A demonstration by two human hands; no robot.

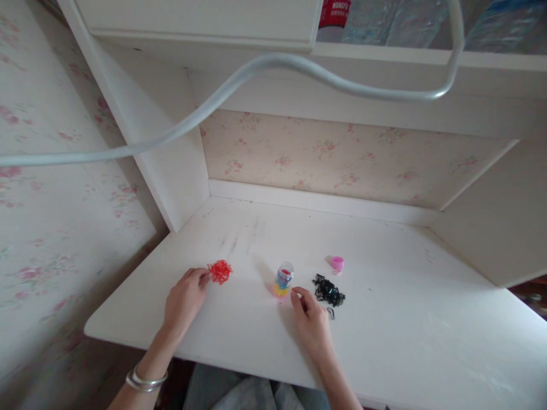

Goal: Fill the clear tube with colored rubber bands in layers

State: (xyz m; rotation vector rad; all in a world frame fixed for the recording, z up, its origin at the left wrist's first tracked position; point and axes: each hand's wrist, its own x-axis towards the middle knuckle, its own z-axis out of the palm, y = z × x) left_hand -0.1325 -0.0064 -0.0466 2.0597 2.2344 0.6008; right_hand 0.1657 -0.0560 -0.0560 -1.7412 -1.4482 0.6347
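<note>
Over on the left of the white desk (265, 353), the left hand (184, 299) is at the pile of small red rubber loops (220, 271), thumb and forefinger nearly together; can't tell if they've got one. Mid-desk stands a lidless see-through plastic jar with blue, yellow and pink contents (283, 279). The right hand (313, 324) is just right of it, fingertips curled close, can't tell if touching; tangled black loops (329, 290) lie farther right. I'd call this step picking from the red pile; next calls for a light pinch.
</note>
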